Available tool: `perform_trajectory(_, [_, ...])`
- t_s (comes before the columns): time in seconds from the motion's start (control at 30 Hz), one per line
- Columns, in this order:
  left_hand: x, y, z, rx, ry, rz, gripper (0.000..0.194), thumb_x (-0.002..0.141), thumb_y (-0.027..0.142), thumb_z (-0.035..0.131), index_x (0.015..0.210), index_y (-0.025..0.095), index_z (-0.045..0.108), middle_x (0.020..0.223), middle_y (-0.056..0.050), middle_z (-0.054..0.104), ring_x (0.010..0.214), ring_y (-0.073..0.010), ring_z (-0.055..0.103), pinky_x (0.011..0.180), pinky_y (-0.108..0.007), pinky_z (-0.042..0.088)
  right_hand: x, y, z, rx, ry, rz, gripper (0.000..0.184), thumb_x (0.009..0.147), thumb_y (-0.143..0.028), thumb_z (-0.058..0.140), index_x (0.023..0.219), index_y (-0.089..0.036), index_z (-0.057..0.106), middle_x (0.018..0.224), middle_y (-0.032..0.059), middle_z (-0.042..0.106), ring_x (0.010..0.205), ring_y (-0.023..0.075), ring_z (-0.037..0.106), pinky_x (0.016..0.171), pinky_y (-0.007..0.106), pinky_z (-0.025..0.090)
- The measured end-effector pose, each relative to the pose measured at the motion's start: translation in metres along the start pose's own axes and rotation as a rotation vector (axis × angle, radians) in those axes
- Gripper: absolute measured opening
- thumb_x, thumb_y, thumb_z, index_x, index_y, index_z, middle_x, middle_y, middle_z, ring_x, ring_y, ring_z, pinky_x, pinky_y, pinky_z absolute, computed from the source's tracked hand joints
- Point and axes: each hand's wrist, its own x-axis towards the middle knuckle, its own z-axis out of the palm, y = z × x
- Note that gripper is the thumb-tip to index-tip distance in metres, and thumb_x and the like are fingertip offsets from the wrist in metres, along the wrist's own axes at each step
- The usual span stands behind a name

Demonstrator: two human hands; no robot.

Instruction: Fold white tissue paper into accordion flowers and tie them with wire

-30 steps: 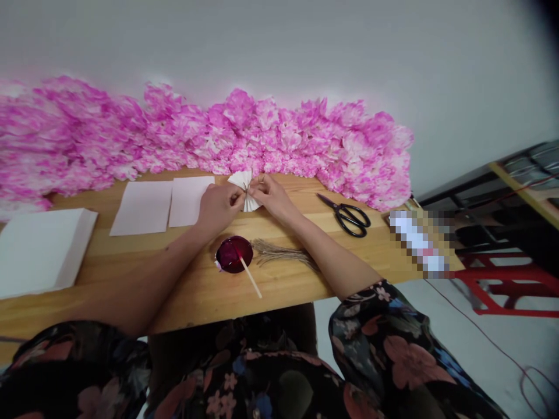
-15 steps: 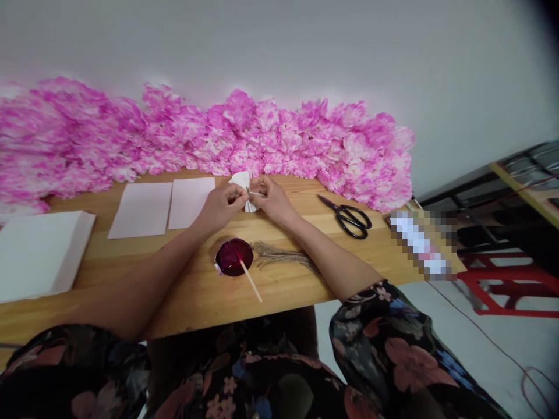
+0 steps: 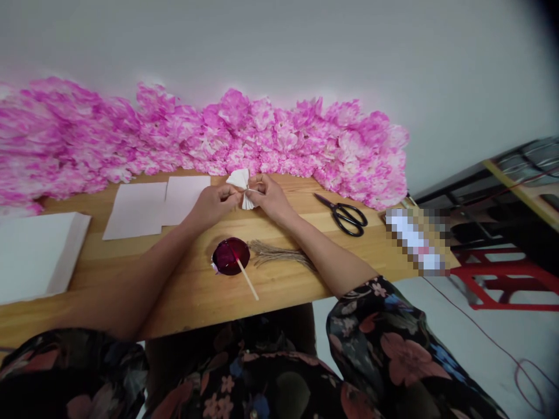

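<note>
A white pleated paper [image 3: 239, 178], pinched at its middle and fanned out at both ends, is held above the table by my right hand [image 3: 271, 201]. A thin tie seems to cross its waist. Just left of the paper, my left hand [image 3: 215, 205] has thumb and fingertips pressed together. Whatever is between them is too small to make out. Nearer to me stands a small bowl of dark magenta liquid [image 3: 227, 257], with a pale stick [image 3: 248, 280] leaning out of it. A bundle of thin brown strands [image 3: 279, 254] lies beside the bowl, partly under my right forearm.
Pink and white paper flowers [image 3: 262, 131] are heaped along the wall. Black-handled scissors [image 3: 348, 219] lie at right. Two stacks of pale paper sheets [image 3: 135, 209] and a thick white paper stack [image 3: 37, 250] are at left. A red stool [image 3: 502, 285] stands beyond the table.
My left fingertips have drawn slightly left, away from the paper's waist. My right hand keeps its pinch on the pleated paper. The whole view has shifted a little.
</note>
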Motion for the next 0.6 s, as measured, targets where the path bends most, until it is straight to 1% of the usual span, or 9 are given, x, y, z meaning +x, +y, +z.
perform_trajectory(0.1, [0.0018,-0.0055,-0.0013,0.18,0.061,-0.004,0.032,0.085,0.036,0.054,0.058,0.02,0.049,0.054,0.002,0.047,0.055,-0.0125,0.041,0.057,-0.029,0.027,-0.0006,-0.0024,-0.0009,-0.008,-0.006,-0.011,0.022,0.079,-0.027,0.069,0.097,-0.023,0.056,0.076,-0.0054,0.064,0.068,0.0134,0.059,0.068,0.027,0.047])
perform_trajectory(0.13, [0.0024,-0.0073,-0.0018,0.233,0.076,-0.009,0.033,0.086,0.037,0.054,0.058,0.02,0.051,0.055,0.001,0.049,0.056,-0.0131,0.043,0.057,-0.029,0.027,-0.001,-0.0032,-0.0011,-0.014,-0.014,-0.012,0.021,0.079,-0.027,0.069,0.096,-0.023,0.056,0.075,-0.0054,0.064,0.067,0.013,0.058,0.066,0.026,0.047])
perform_trajectory(0.2, [0.0034,-0.0099,-0.002,0.295,0.096,-0.003,0.036,0.09,0.042,0.052,0.063,0.02,0.06,0.056,0.0,0.053,0.057,-0.0145,0.046,0.059,-0.03,0.027,-0.002,-0.0044,-0.0012,-0.026,-0.035,0.0,0.018,0.081,-0.028,0.067,0.095,-0.023,0.056,0.077,-0.0047,0.065,0.063,0.0124,0.057,0.061,0.026,0.046])
perform_trajectory(0.3, [0.0038,-0.0098,0.0002,0.296,0.096,0.044,0.041,0.093,0.05,0.052,0.074,0.02,0.072,0.061,-0.001,0.062,0.059,-0.0155,0.051,0.061,-0.029,0.03,-0.0029,-0.0047,-0.0008,-0.045,-0.052,0.04,0.017,0.084,-0.031,0.066,0.097,-0.023,0.057,0.083,-0.0024,0.067,0.061,0.0123,0.057,0.055,0.025,0.046])
perform_trajectory(0.4, [0.0039,-0.007,0.0043,0.288,0.075,0.062,0.037,0.09,0.051,0.06,0.078,0.02,0.077,0.063,-0.001,0.066,0.06,-0.0154,0.052,0.062,-0.029,0.032,-0.003,-0.004,-0.0007,-0.07,-0.052,0.035,0.017,0.084,-0.031,0.067,0.097,-0.023,0.058,0.088,-0.0012,0.068,0.063,0.012,0.058,0.055,0.025,0.048])
perform_trajectory(0.47, [0.004,-0.006,0.0064,0.297,0.073,0.059,0.032,0.087,0.048,0.063,0.079,0.02,0.077,0.063,-0.001,0.066,0.06,-0.0157,0.053,0.062,-0.029,0.033,-0.0033,-0.0039,-0.001,-0.089,-0.054,0.011,0.016,0.085,-0.031,0.067,0.096,-0.023,0.059,0.089,-0.0012,0.068,0.064,0.0114,0.057,0.056,0.024,0.048])
perform_trajectory(0.6, [0.0035,-0.01,0.0077,0.294,0.107,0.06,0.027,0.087,0.037,0.058,0.08,0.02,0.078,0.069,-0.002,0.07,0.064,-0.0168,0.057,0.065,-0.03,0.035,-0.0046,-0.0056,-0.0021,-0.108,-0.062,-0.019,0.013,0.087,-0.031,0.067,0.094,-0.022,0.06,0.085,-0.002,0.066,0.063,0.0106,0.056,0.056,0.023,0.046])
